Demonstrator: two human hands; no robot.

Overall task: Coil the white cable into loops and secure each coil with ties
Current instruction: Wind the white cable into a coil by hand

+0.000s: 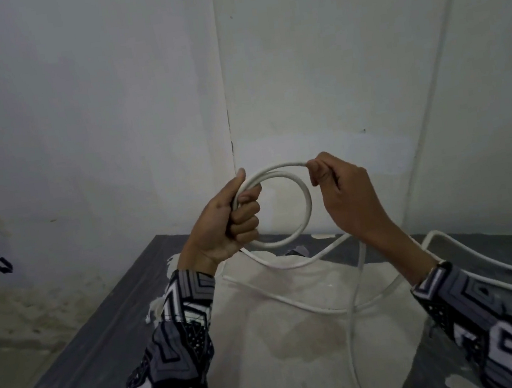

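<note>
Left hand (224,222) fisted round white cable (306,202) loop; right hand (346,195) pinches top. Cable probably stiff, springy; hold crossings.

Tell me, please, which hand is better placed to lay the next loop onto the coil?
Right hand: it pinches the white round cable at the loop's top, while the left hand grips the coil.

The white cable (307,201) is round, smooth and fairly thick, bent into a single upright loop held up in the air. Its slack hangs from the loop's lower left and trails in loose curves across the pale sheet below, running off toward the right edge.
</note>
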